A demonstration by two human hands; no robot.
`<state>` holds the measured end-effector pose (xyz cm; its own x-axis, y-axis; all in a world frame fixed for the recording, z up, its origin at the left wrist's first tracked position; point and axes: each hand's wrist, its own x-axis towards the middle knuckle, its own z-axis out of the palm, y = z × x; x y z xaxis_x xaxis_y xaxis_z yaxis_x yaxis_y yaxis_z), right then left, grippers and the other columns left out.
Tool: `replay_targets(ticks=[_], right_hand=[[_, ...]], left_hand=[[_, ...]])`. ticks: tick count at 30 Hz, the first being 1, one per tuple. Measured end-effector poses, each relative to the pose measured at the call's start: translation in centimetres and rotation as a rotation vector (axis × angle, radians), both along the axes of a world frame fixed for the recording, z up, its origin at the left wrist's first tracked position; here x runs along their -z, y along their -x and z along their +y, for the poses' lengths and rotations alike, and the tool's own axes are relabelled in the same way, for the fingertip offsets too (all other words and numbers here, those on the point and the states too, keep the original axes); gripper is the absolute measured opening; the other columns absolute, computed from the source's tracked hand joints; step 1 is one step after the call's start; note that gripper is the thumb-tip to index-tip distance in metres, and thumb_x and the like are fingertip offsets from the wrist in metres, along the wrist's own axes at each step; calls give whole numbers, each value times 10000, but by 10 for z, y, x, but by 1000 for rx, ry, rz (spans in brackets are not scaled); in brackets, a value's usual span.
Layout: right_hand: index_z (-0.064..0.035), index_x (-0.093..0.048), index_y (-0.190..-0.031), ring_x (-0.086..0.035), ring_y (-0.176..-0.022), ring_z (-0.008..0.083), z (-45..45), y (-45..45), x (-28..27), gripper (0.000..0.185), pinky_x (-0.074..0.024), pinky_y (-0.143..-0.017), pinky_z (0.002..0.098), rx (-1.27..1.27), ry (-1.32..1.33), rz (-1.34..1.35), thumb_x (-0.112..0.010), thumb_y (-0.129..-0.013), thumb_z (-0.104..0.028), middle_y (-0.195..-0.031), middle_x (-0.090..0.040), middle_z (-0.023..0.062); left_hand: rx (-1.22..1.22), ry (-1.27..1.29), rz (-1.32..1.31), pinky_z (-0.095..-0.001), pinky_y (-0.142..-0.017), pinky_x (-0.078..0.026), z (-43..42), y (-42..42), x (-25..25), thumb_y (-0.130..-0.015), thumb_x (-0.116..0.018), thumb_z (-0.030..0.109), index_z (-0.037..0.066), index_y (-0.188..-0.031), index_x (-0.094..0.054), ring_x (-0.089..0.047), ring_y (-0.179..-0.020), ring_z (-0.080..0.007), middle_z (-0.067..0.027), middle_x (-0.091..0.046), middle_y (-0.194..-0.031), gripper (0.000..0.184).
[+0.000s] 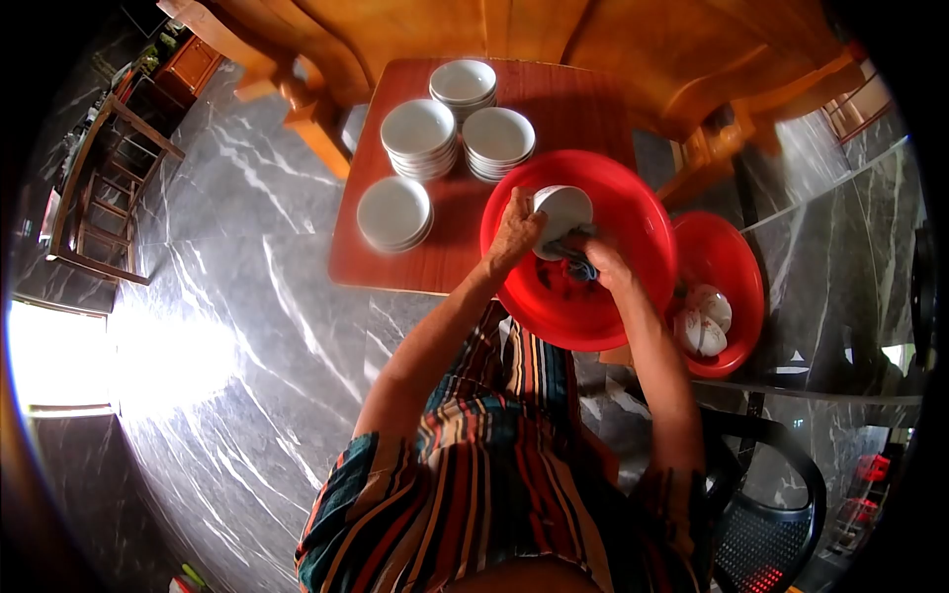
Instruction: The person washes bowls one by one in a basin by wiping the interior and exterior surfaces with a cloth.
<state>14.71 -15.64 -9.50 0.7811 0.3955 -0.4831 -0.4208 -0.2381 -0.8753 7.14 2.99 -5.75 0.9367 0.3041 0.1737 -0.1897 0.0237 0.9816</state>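
Over the large red basin (633, 208), a white bowl (565, 208) is tilted in my left hand (520, 229), which grips its left rim. My right hand (601, 257) is closed on a dark cloth (573, 247) and presses it against the bowl's lower side. Left of the basin, on the reddish-brown table (455, 237), stand several stacks of white bowls: a back stack (463, 83), a left stack (419, 138), a middle stack (498, 138) and a low front stack (393, 211). The bottom of the basin is partly hidden by my hands.
A second red basin (743, 267) with a few patterned white bowls (706, 321) sits lower at the right. A carved wooden bench (554, 40) stands behind the table. At bottom right is a black chair (771, 524). The floor (247, 247) is grey marbled tile.
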Motion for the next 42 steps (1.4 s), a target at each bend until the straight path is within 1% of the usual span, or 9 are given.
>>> replay_targets(ticks=[6, 11, 18, 21, 23, 24, 29, 39, 42], right_hand=[[19, -587, -999, -620, -566, 150, 9, 10, -24, 195, -519, -454, 261, -33, -216, 241, -588, -816, -49, -789, -659, 102], [10, -607, -972, -638, -677, 155, 6, -4, 11, 226, -538, -595, 276, 59, -106, -335, -656, -754, -24, -823, -663, 82], [-29, -605, -951, -644, -719, 186, 11, 1, -12, 257, -521, -642, 300, 108, 120, -747, -649, -708, 41, -840, -667, 87], [-24, -563, -923, -635, -711, 261, 20, 26, -67, 224, -497, -632, 337, 126, 333, -1033, -638, -718, 26, -793, -638, 133], [-20, -524, -906, -591, -715, 332, 21, 32, -80, 171, -473, -618, 391, 90, 452, -1171, -605, -760, 11, -776, -581, 167], [-20, -524, -906, -591, -715, 332, 20, 32, -80, 171, -473, -618, 391, 90, 454, -1170, -605, -760, 11, -776, -581, 167], [-26, -511, -884, -553, -758, 339, 22, 36, -89, 149, -462, -646, 424, -59, 478, -1631, -563, -761, 40, -816, -550, 157], [-20, -540, -917, -594, -771, 379, 17, 16, -57, 175, -473, -651, 417, 91, 521, -1072, -611, -758, -37, -830, -611, 195], [-25, -577, -947, -630, -761, 289, 11, 16, -59, 242, -487, -658, 385, 120, 405, -936, -651, -719, -58, -818, -645, 128]], left_hand=[[-7, -7, 125, -379, -736, -434, 2, 10, -30, -728, -517, 96, 1, -1033, -415, -524, -826, -276, -174, -529, -877, 335], [33, 31, 25, -349, -762, -438, 1, 3, -15, -697, -575, 109, 10, -1041, -424, -519, -865, -220, -132, -539, -902, 389], [80, 76, 51, -331, -812, -437, -3, 10, -28, -682, -608, 105, -6, -1075, -438, -527, -907, -215, -134, -551, -958, 442], [66, -22, 93, -335, -848, -444, -7, 7, -26, -694, -600, 106, -53, -1096, -434, -560, -985, -272, -205, -565, -1008, 463], [15, -640, 332, -378, -860, -468, -9, -3, -13, -708, -585, 101, -104, -1114, -429, -560, -1053, -371, -303, -557, -1063, 480], [66, -541, 410, -441, -845, -482, -10, 2, -30, -721, -574, 126, -112, -1102, -443, -544, -1026, -446, -351, -551, -1039, 468], [160, -698, 427, -472, -811, -487, -13, -5, 2, -737, -547, 155, -98, -1077, -460, -583, -923, -461, -317, -600, -932, 433], [163, -767, 274, -496, -785, -471, -5, -5, 15, -757, -446, 106, -74, -1029, -464, -565, -907, -480, -344, -578, -876, 326], [89, -744, 193, -496, -744, -474, 0, -7, 21, -750, -441, 85, -61, -982, -449, -561, -876, -488, -328, -578, -841, 274]])
